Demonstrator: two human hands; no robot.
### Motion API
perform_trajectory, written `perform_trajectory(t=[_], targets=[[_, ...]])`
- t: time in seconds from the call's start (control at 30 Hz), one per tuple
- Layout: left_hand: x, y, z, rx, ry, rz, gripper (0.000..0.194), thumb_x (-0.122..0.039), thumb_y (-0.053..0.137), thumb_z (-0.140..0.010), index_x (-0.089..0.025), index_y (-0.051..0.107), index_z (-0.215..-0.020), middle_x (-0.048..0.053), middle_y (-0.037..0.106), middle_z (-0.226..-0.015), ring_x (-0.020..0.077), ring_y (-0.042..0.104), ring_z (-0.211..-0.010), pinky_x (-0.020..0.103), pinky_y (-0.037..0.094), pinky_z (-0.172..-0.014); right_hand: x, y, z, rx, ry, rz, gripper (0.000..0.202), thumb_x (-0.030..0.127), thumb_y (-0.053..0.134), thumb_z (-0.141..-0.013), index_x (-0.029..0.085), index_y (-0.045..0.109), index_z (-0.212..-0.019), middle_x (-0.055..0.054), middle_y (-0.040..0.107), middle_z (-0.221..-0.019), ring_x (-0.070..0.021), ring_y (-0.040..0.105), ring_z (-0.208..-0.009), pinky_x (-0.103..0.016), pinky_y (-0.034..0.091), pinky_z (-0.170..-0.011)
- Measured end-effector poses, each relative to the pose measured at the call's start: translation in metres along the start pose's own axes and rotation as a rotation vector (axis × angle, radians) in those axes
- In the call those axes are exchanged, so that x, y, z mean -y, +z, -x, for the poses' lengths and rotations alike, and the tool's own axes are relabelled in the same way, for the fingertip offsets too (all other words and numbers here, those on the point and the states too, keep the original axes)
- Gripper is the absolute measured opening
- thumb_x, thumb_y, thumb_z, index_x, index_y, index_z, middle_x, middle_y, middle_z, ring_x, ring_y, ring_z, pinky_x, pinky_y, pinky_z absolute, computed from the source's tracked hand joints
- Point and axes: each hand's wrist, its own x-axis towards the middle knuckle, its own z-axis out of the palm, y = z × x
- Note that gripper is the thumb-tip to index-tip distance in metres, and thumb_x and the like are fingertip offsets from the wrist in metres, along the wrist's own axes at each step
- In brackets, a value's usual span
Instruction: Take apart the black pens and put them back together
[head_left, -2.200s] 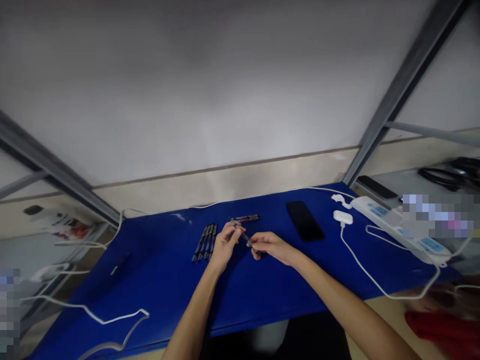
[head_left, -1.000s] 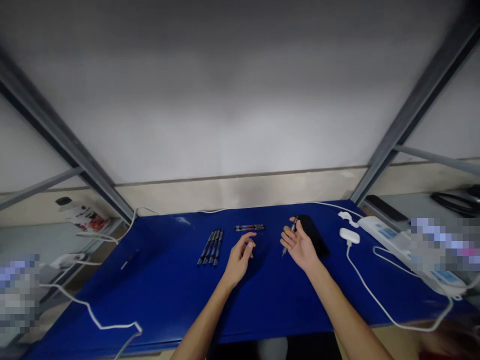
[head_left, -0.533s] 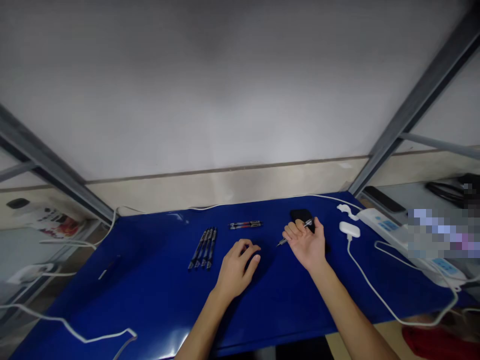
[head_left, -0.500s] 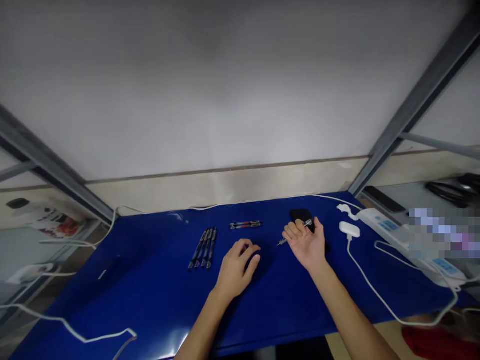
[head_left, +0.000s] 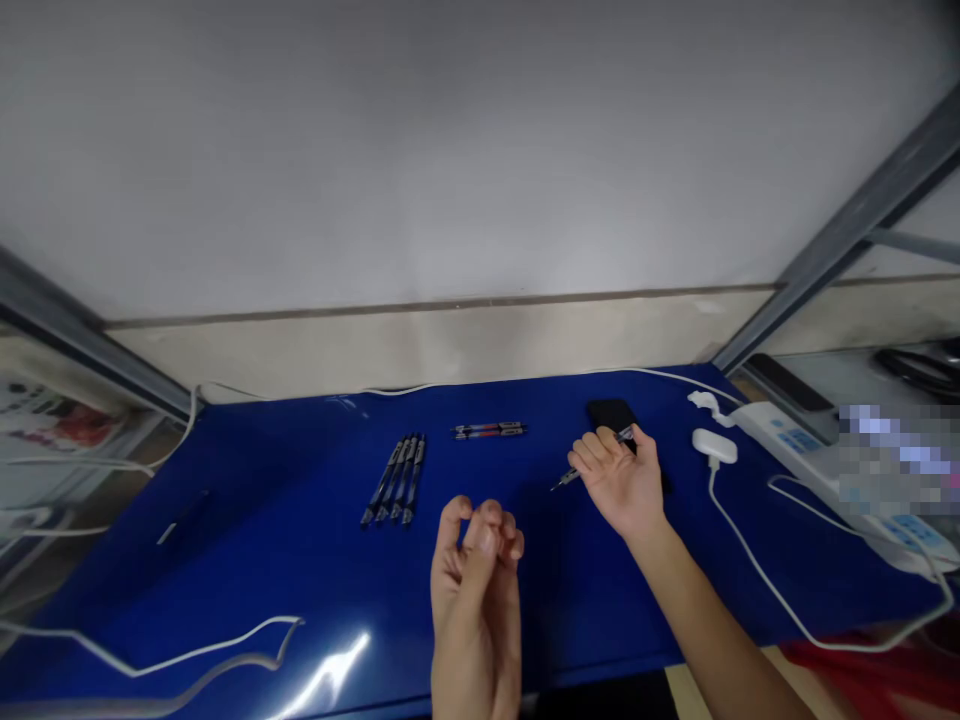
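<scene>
The left hand (head_left: 476,600) has drawn back and turned palm side up.

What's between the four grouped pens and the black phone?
The head view shows two pens side by side, plus the right hand holding another pen, partly covering the phone.

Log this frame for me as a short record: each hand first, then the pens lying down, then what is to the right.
left hand: fingers curled, no object visible in it
right hand: palm up, holding a pen at a slant
pens, group one: four pens side by side
pens, group two: two pens lying crosswise
right side: black smartphone, partly hidden by the right hand; power strip
surface: blue desktop
</scene>
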Motion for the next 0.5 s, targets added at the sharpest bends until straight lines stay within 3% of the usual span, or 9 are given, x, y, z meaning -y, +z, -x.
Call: perform_trajectory(t=[0.2, 0.5], targets=[[0.000, -0.004, 0.014, -0.043, -0.007, -0.044, 0.039, -0.031, 0.084, -0.067, -0.024, 0.051, -0.086, -0.003, 0.051, -0.068, 0.0113, 0.050, -0.067, 0.023, 0.045, -0.061, 0.000, 0.001, 0.001, 0.031, 0.060, -0.031, 0.046, 0.048, 0.050, -0.090, 0.022, 0.027, -0.060, 0.004, 0.023, -0.057, -0.0128, 0.031, -0.051, -0.029, 0.037, -0.050], [-0.021, 0.004, 0.027, -0.070, 0.047, -0.058, 0.047, -0.037, 0.088, -0.060, -0.025, 0.045, -0.076, -0.003, 0.046, -0.063, 0.0115, 0.044, -0.059, 0.024, 0.043, -0.054, 0.002, 0.001, 0.002, 0.034, 0.048, -0.056, 0.045, 0.045, 0.052, -0.088, 0.022, 0.026, -0.060, 0.005, 0.022, -0.056, -0.0124, 0.030, -0.051, -0.029, 0.037, -0.050]])
